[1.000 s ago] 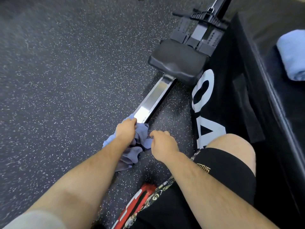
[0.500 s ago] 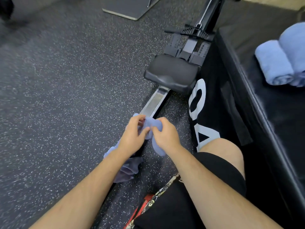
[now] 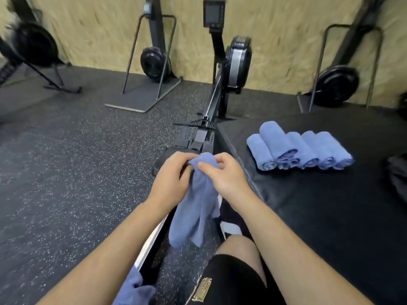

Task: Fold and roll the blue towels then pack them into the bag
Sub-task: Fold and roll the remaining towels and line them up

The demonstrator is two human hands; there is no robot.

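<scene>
A loose blue towel (image 3: pixel 195 205) hangs in the air in front of me, above the rowing machine's rail. My left hand (image 3: pixel 171 179) and my right hand (image 3: pixel 224 175) both pinch its top edge, close together. Several rolled blue towels (image 3: pixel 299 148) lie side by side on the black padded box (image 3: pixel 319 205) to my right. More crumpled blue towel (image 3: pixel 134 289) lies on the floor by my left forearm. A dark object (image 3: pixel 398 175) at the right edge of the box may be the bag; I cannot tell.
The rowing machine (image 3: pixel 222 89) runs straight ahead between the speckled rubber floor (image 3: pixel 66 172) and the box. Other exercise machines (image 3: pixel 154 60) stand along the far wall. My knee (image 3: pixel 240 249) is bent beside the box.
Both hands have lifted the towel off the floor to chest height. My head has tilted up, so the far wall and the row of rolled towels have come into view.
</scene>
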